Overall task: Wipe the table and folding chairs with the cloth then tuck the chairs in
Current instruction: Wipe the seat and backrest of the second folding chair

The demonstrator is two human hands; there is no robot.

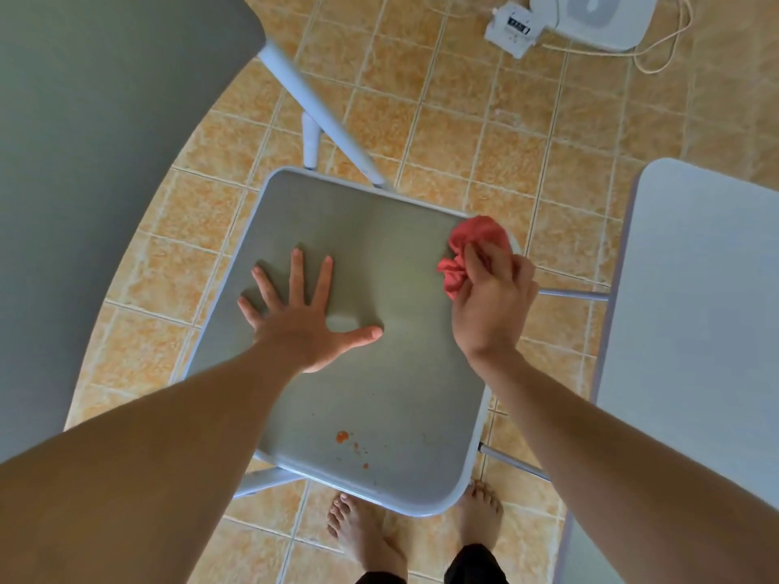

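Note:
A grey folding chair seat (pixel 379 288) fills the middle of the view. My left hand (pixel 299 318) lies flat on its left half with the fingers spread. My right hand (pixel 493 301) grips a crumpled red cloth (pixel 472 246) and holds it against the seat's far right corner. Orange stains (pixel 343 437) dot the near part of the seat. The round grey table (pixel 105 183) curves along the left side.
A second pale surface (pixel 695 309) stands at the right, close to the chair. White legs (pixel 312 107) slant down behind the seat. A white appliance (pixel 586 19) with a cord lies on the tiled floor at the top. My bare feet (pixel 362 528) stand below the seat's front edge.

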